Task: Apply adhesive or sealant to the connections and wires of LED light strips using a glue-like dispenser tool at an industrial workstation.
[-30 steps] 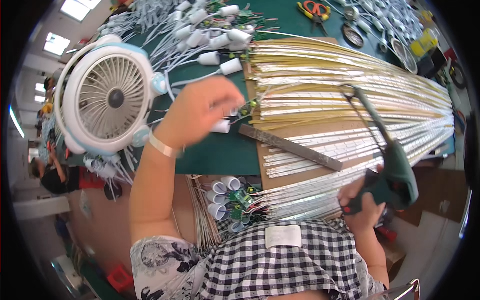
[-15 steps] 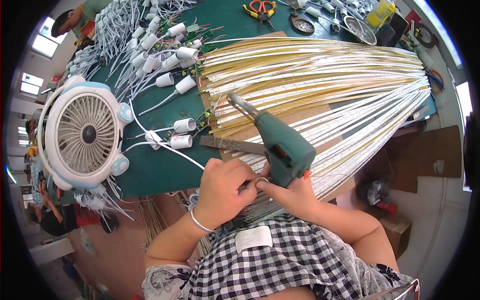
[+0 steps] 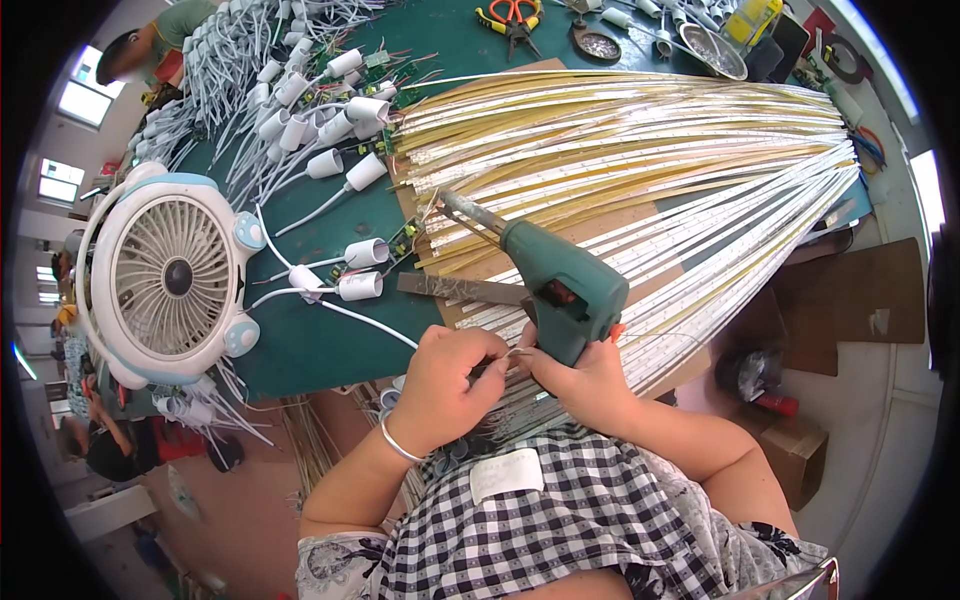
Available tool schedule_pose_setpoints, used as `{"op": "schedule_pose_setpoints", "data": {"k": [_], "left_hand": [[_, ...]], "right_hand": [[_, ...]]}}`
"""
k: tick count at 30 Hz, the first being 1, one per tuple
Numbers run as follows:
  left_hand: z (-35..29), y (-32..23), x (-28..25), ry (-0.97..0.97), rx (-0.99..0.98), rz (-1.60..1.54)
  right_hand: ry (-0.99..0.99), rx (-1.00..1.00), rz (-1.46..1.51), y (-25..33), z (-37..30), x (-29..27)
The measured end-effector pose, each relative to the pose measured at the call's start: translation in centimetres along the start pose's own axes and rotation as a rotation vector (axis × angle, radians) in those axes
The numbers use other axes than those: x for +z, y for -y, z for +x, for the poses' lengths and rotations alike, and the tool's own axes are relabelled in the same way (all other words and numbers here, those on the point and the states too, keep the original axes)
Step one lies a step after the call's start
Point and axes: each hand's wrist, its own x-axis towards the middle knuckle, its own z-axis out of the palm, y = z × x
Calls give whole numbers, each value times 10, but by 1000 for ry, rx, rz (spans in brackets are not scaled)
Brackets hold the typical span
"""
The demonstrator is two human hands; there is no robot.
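My right hand (image 3: 590, 385) is closed round the grip of a green soldering gun (image 3: 575, 295), whose metal tip points up and left over the ends of the strips. My left hand (image 3: 455, 385) is closed in a pinch just left of it. A thin wire (image 3: 516, 351) runs between the fingertips of both hands; its exact ends are hidden. From a white lamp holder, a white cable (image 3: 370, 323) leads to the left hand's knuckles and passes out of sight. Beneath the gun lies a flat dark metal bar (image 3: 465, 288), and long white and yellow LED strips (image 3: 640, 150) fan out to the right.
A white and blue fan (image 3: 170, 275) stands at the left. Behind it many lamp holders (image 3: 290, 90) with cables and small circuit boards are heaped. Orange-handled pliers (image 3: 512, 25), a round dish (image 3: 597, 46) and a metal bowl (image 3: 713, 50) lie at the back.
The soldering gun's tip has shifted slightly left and down, nearer a small circuit board. My left hand has moved a little, and more of the thin wire shows between the hands.
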Motion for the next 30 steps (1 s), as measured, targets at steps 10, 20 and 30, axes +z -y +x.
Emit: {"op": "schedule_pose_setpoints", "data": {"k": [10,20,30], "left_hand": [[3,-7,-1,-15,37,143],[0,-10,-7,-5,-160,-73],[-7,-8,-11,-3,-199,-68]], "right_hand": [[-9,-7,-65,1,0,-2],[-62,155,-34,1,-2,2],[-27,97,-64,1,0,3]]}}
